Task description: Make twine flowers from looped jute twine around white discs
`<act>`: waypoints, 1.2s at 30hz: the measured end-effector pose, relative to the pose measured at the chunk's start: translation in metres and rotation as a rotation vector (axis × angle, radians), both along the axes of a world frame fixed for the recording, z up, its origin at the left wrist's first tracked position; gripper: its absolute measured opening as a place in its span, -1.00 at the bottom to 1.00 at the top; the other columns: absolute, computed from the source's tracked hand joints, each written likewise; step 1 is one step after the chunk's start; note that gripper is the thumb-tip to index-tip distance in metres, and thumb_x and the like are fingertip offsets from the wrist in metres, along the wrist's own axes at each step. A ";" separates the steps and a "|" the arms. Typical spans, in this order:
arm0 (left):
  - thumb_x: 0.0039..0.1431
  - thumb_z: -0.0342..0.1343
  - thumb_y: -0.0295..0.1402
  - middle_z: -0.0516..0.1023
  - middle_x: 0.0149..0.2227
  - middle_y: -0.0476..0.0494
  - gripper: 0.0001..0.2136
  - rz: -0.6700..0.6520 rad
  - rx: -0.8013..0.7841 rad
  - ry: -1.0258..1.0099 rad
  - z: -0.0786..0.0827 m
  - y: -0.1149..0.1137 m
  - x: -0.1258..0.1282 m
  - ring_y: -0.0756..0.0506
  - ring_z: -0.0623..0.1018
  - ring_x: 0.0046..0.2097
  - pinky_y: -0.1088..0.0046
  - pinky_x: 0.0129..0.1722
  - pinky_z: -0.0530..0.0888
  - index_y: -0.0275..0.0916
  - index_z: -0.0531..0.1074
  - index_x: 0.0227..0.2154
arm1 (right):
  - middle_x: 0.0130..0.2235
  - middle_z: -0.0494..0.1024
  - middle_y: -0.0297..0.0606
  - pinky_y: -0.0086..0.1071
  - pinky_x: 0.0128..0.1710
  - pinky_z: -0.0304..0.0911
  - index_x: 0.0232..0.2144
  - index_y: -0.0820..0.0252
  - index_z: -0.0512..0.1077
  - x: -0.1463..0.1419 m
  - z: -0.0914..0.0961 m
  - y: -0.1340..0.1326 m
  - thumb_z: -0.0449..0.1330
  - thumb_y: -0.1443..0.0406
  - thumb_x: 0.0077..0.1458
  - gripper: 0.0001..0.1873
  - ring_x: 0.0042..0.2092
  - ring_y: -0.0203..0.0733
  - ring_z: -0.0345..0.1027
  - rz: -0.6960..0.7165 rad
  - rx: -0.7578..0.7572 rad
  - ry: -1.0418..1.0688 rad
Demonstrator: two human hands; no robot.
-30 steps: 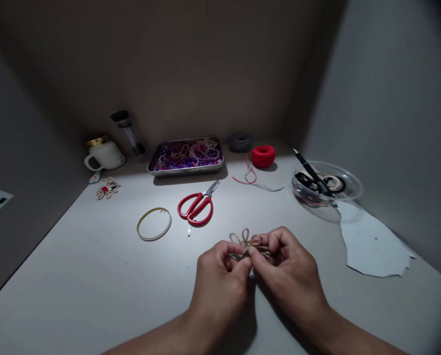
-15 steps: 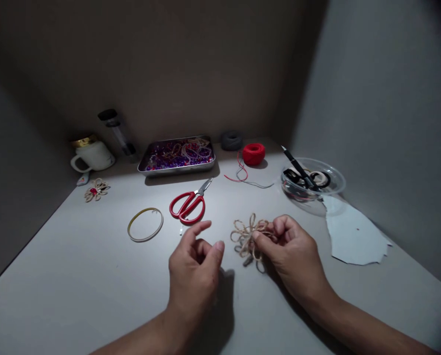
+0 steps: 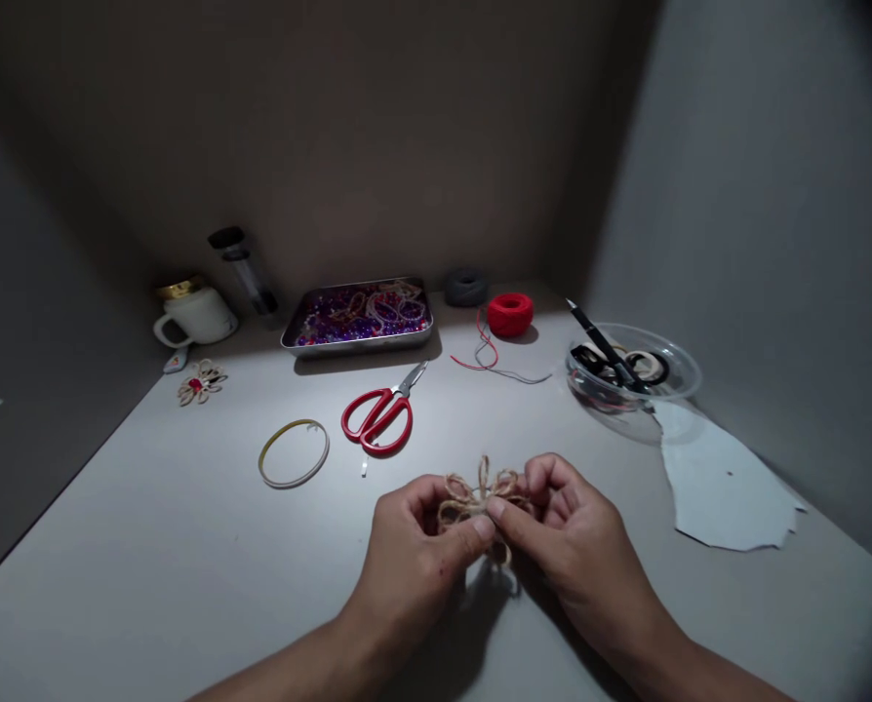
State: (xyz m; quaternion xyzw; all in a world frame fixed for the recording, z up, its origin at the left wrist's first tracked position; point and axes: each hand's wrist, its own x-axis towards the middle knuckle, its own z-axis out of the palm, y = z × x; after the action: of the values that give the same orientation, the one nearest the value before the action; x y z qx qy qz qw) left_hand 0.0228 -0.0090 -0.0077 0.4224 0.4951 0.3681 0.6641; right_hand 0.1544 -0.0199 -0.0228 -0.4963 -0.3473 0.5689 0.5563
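A flower of looped jute twine (image 3: pixel 478 493) is held just above the grey table, near its front middle. My left hand (image 3: pixel 416 561) pinches the flower's left side with thumb and forefinger. My right hand (image 3: pixel 572 541) pinches its right side, fingers curled round the loops. The two thumbs nearly touch under the flower. A short tail of twine hangs down between the hands.
Red scissors (image 3: pixel 377 417) and a thin ring (image 3: pixel 294 453) lie beyond the hands. At the back stand a metal tray of beads (image 3: pixel 360 314), red thread (image 3: pixel 510 314), grey thread (image 3: pixel 466 287), a mug (image 3: pixel 193 317) and a tube. A glass bowl (image 3: pixel 633 372) and white paper (image 3: pixel 725 485) lie right; a finished flower (image 3: pixel 200 381) left.
One second ago both hands pinched the flower. Half a second ago my left hand had let go and hung open to the left. Now it grips the flower again.
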 end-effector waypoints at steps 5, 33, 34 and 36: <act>-0.10 0.14 -0.36 0.30 -0.73 0.04 -0.79 0.023 0.019 0.069 0.001 -0.001 0.001 0.14 0.17 -0.68 0.59 -0.68 0.06 -0.32 0.28 -0.69 | -0.53 0.36 -0.45 -0.48 -0.51 0.17 -0.53 0.12 0.10 0.002 0.000 -0.005 0.29 0.26 -0.16 -0.63 -0.50 -0.35 0.21 0.087 0.000 -0.032; -0.18 0.13 -0.40 0.24 -0.72 0.09 -0.87 -0.112 -0.010 0.087 0.006 0.001 -0.005 0.11 0.15 -0.64 0.56 -0.64 0.04 -0.30 0.29 -0.68 | -0.53 0.38 -0.46 -0.49 -0.56 0.12 -0.38 0.12 0.12 0.003 0.002 -0.001 0.26 0.31 -0.17 -0.64 -0.55 -0.37 0.22 0.172 -0.079 0.075; -0.19 0.13 -0.40 0.24 -0.72 0.09 -0.85 -0.098 -0.006 0.112 0.007 0.001 -0.004 0.11 0.15 -0.64 0.56 -0.64 0.04 -0.29 0.27 -0.69 | -0.54 0.37 -0.47 -0.49 -0.56 0.11 -0.39 0.12 0.13 0.003 0.002 -0.002 0.26 0.30 -0.16 -0.66 -0.56 -0.38 0.20 0.179 -0.078 0.074; -0.20 0.13 -0.41 0.21 -0.75 0.10 -0.83 -0.061 -0.005 0.157 0.007 0.001 -0.003 0.11 0.14 -0.65 0.56 -0.64 0.03 -0.28 0.24 -0.72 | -0.55 0.32 -0.48 -0.49 -0.56 0.09 -0.40 0.14 0.17 0.004 0.002 -0.003 0.25 0.29 -0.14 -0.70 -0.56 -0.39 0.16 0.204 -0.065 0.088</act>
State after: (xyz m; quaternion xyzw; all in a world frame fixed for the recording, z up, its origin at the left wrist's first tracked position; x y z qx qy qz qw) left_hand 0.0201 -0.0083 -0.0004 0.4632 0.5335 0.3123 0.6351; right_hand 0.1582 -0.0231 -0.0208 -0.4508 -0.3524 0.6547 0.4938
